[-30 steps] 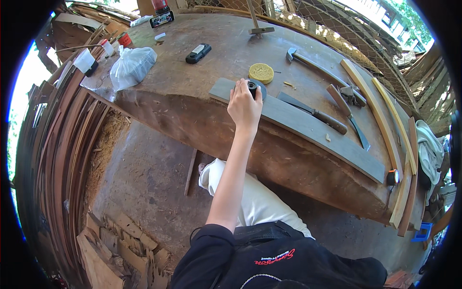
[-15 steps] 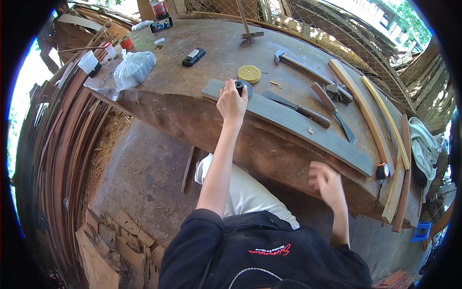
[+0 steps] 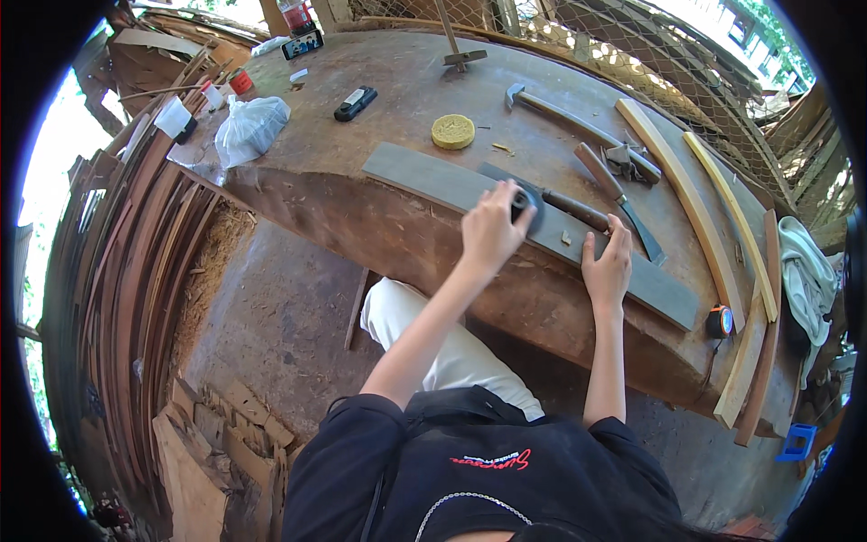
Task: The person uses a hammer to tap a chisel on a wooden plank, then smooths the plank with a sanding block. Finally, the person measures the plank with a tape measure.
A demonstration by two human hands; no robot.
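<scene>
My left hand (image 3: pixel 495 226) grips a dark round disc tool (image 3: pixel 535 212) at the middle of a long grey board (image 3: pixel 406 172), which lies along the bench's near edge. My right hand (image 3: pixel 607 266) rests at the board farther right, fingers apart, their tips by the wooden end of a flat-bladed tool (image 3: pixel 578 210). A small pale chip (image 3: pixel 565 238) lies on the board. Behind are a yellow round tin or cake (image 3: pixel 452 132), a claw hammer (image 3: pixel 564 120), a metal tool (image 3: pixel 625 165) and a wooden-handled blade (image 3: pixel 650 239).
The bench (image 3: pixel 316 212) also holds a plastic bag (image 3: pixel 250 129), a black device (image 3: pixel 355 104), a phone (image 3: pixel 302 47), a mallet-like tool (image 3: pixel 465 58), wooden strips (image 3: pixel 673 181) and a tape measure (image 3: pixel 719 322). Stacked planks (image 3: pixel 108 334) stand left; scrap wood (image 3: pixel 203 461) lies lower left.
My left hand has slid the disc tool rightward along the board from near its left end. My right hand has come into view and risen from below the bench edge onto the board.
</scene>
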